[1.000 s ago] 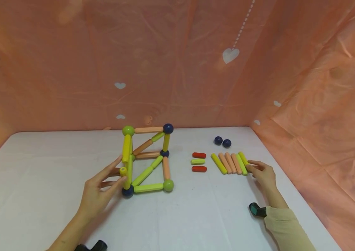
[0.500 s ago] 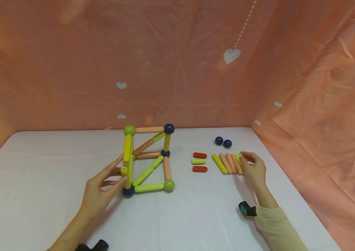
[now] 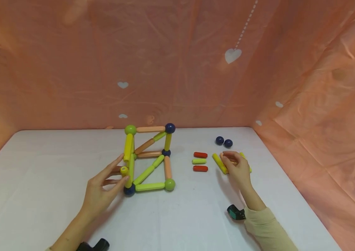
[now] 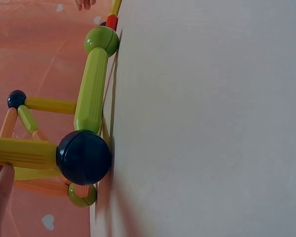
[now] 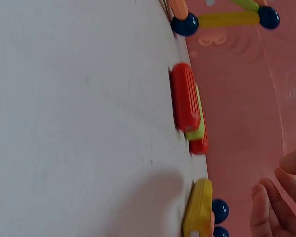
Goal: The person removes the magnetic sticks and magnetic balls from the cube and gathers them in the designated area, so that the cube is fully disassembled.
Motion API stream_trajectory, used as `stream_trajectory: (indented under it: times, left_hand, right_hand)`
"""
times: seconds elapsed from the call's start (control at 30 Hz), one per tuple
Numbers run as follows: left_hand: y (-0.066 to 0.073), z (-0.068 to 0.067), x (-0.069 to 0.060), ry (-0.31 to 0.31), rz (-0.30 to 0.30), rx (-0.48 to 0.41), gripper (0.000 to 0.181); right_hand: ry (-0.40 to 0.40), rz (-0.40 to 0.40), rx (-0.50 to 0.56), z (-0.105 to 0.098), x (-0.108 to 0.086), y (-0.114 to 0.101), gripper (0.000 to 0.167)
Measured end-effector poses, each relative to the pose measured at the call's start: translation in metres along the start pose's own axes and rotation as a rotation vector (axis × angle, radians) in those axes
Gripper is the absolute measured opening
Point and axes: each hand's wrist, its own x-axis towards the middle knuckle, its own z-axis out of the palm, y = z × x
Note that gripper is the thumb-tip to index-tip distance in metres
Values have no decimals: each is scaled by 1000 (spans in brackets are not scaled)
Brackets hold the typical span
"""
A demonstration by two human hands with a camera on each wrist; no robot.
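In the head view, a frame of building sticks and balls stands on the table. My left hand (image 3: 102,190) grips the yellow building stick (image 3: 124,171) on its left side. A dark blue ball (image 4: 84,158) joins that side to a lime stick (image 4: 92,91) at the bottom. Over a row of sticks hovers my right hand (image 3: 239,171), its fingers bent and nothing visible between them in the right wrist view. The yellow stick (image 3: 220,164) at the row's left end shows beside its fingertips. Most peach sticks in the row are hidden behind this hand.
Two short red sticks (image 3: 200,168) and a short lime stick (image 3: 199,161) lie between the frame and the row. Behind the row sit two dark blue balls (image 3: 223,142). An orange cloth (image 3: 177,69) hangs along the back of the white table (image 3: 177,223).
My right hand has moved left across the row, from its right end towards the yellow stick at its left end. The left hand keeps its grip on the frame's yellow stick.
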Motion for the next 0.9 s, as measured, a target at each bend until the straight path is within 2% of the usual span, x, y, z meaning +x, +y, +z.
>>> stream_trajectory:
  times: [0.17,0.33,0.5,0.67,0.9]
  left_hand:
    - [2,1,1,7,-18,19,71]
    - [3,1,0,11,-32,31,71]
    - [3,0,0,16,-20,26,72]
    - [2,0,0,20,-5,24,75]
    - [1,-2,0,-18,-4,5,77]
  right_hand:
    - [-53,-65,66,13,-4,-4,24]
    - [-103,-77,54,24,-10,-10,24]
    - [-148,-79,37,37,-15,-17,23]
    - [-194,-110,97,49,-20,-24,22]
    - [-230,-153,145,65,-24,-29,22]
